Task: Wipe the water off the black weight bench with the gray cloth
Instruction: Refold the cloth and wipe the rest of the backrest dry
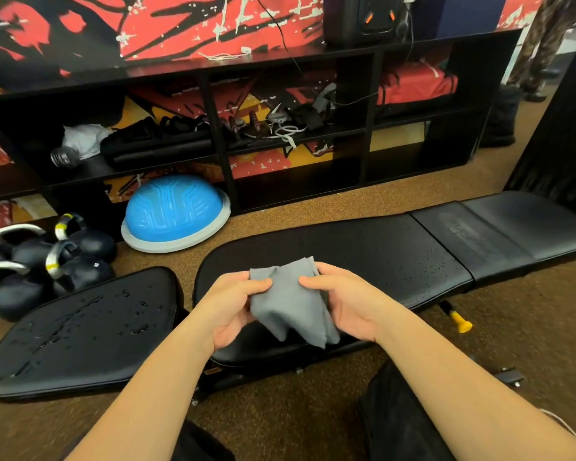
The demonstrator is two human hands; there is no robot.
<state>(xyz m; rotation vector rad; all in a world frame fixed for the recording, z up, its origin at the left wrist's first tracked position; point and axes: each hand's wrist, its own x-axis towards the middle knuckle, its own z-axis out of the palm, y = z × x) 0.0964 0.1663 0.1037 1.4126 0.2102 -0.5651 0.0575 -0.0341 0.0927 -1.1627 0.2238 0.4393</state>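
The left hand [233,307] and right hand [343,304] pinch the cloth [290,301] near its top; soft and light, it should bunch easily for wiping the bench [379,247].

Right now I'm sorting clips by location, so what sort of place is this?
Most likely a small gym or workout room: a padded black weight bench stretches across the floor, dark kettlebells cluster at the left, and a blue balance dome sits tilted by a black shelf unit.

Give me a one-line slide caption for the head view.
The left hand and right hand grip a crumpled gray cloth over the black padded weight bench, water drops beading its pads.
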